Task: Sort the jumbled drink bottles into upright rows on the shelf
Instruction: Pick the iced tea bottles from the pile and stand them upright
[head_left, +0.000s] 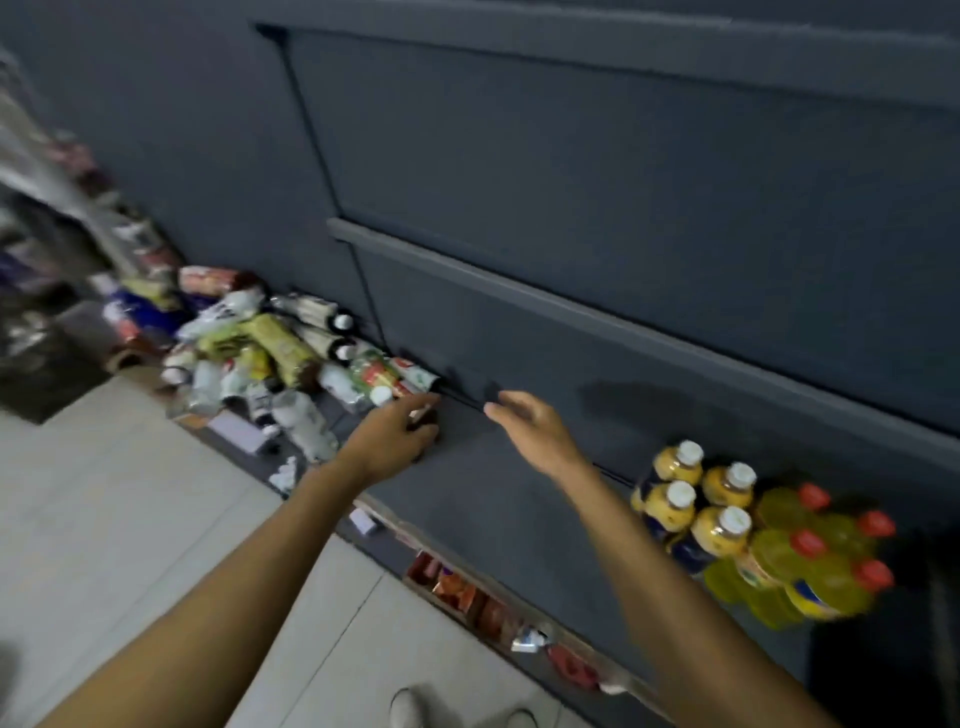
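Left hand (397, 434): fingers curled at the near edge of the jumbled bottles (270, 353), on something dark; whether it grips cannot be told. Right hand (530, 428): released, hovering over bare shelf (519, 499).

Advice: take one bottle by its body, stand it beside the upright rows (748, 540) at the shelf's right end.

Bottles: heaped lying, mixed labels, blurred; sorted ones yellow, white- and red-capped.

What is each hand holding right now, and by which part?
The right hand holds nothing. The left hand curls around something small and dark; what it is cannot be told.
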